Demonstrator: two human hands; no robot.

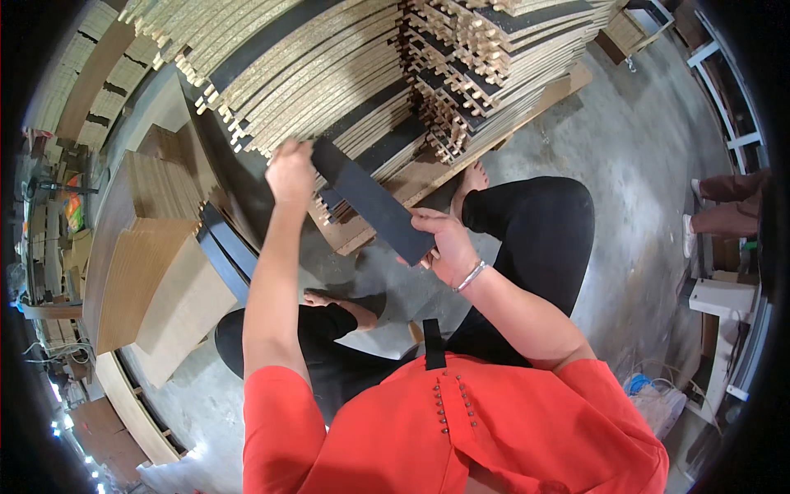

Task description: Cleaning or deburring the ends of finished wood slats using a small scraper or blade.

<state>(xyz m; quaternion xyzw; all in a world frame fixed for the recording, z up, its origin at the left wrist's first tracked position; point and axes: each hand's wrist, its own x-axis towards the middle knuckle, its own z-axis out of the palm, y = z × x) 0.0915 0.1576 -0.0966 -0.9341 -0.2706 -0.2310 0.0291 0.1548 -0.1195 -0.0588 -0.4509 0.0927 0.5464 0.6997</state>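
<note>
A long, dark flat board (370, 202) slants in front of me, below the edge of a big stack. My right hand (448, 247) grips its near end, thumb on top and fingers curled underneath; a silver bracelet circles that wrist. At the far end, my left hand (290, 171) is closed in a slightly blurred fist beside the board's corner. What its fingers hold, if anything, is hidden. Behind both hands rises the stack of particle boards (304, 90), with many wooden dowels (461, 49) jutting from the edges.
The stack rests on a wooden base (527, 119) above the concrete floor (634, 181). Brown panels (148, 288) and blue-grey strips (226, 247) stand at left. Another person's legs (728, 202) show at far right, above a white frame (724, 296).
</note>
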